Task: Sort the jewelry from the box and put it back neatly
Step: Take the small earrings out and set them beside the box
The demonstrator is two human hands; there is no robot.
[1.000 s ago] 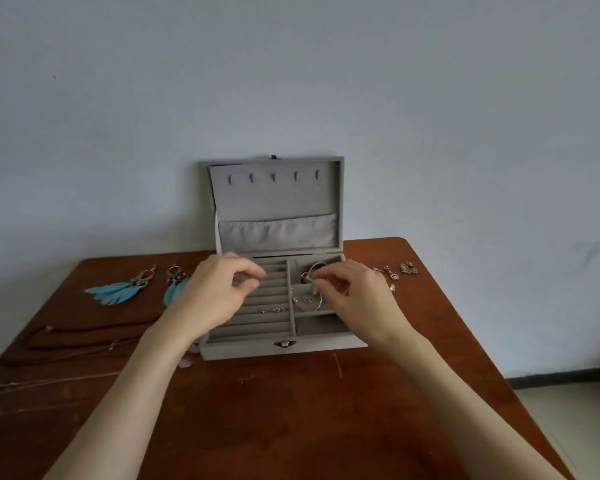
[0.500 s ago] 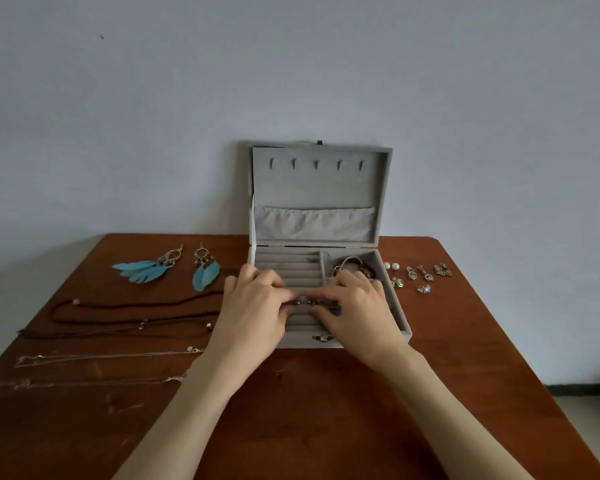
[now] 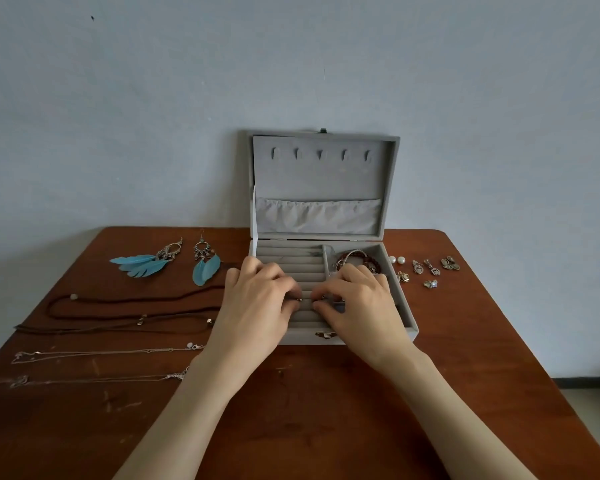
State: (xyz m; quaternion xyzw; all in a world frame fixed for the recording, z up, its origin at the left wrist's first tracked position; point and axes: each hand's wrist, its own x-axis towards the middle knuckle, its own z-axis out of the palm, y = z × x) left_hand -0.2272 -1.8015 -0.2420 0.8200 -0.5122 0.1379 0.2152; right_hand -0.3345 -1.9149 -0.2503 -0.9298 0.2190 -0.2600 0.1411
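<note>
Grey jewelry box (image 3: 329,292), lid raised against the wall, standing at the far middle of the brown bench (image 3: 465,358). Its left part is a bank of padded ring rolls (image 3: 288,258); the rear right compartment holds a heap of bracelets (image 3: 359,261), one of red-brown beads.

Both hands lie over the ring rolls, knuckles up. Left hand (image 3: 257,303): fingers curled, tips drawn together on a small metal piece (image 3: 299,299) at a slot of the rolls. Right hand (image 3: 357,303): fingers likewise curled, forefinger and thumb closed on a second small metal piece (image 3: 321,298) just beside the first. The two pieces are too small to identify; whether they are joined cannot be told.

On the bench left of the box: two blue feather earrings (image 3: 142,265) (image 3: 205,268) near the far edge; nearer, a dark cord necklace (image 3: 118,311) laid in long loops; nearest, two thin chains (image 3: 108,351) (image 3: 97,378) stretched side by side, the near ends passing under the left forearm. Right of the box: two pearl studs (image 3: 397,260) just beside its wall, then a scatter of small metal earrings (image 3: 430,270), well apart from the hands.
</note>
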